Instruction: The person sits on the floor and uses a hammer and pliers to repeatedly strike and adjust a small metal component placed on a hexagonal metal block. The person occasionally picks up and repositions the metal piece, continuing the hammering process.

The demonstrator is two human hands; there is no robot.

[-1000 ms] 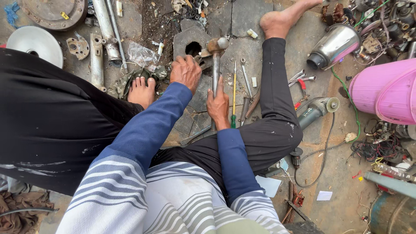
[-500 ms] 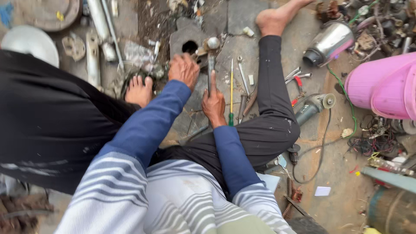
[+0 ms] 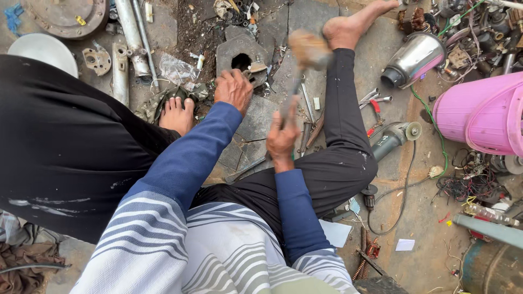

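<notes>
The right hand [image 3: 282, 137] is clenched around a hammer [image 3: 305, 60] handle, its blurred head raised above the work. The left hand [image 3: 233, 90] grips a small metal part [image 3: 255, 67] against a grey metal housing [image 3: 239, 51] with a round hole, on the cracked stone floor [image 3: 256, 117]. The fingers sit just beside where the hammer points, so a skewed blow could hit them or kick the part loose. A bare foot [image 3: 176, 114] lies near, and loose pliers [image 3: 376, 103] and an angle grinder [image 3: 393, 136] lie close by.
</notes>
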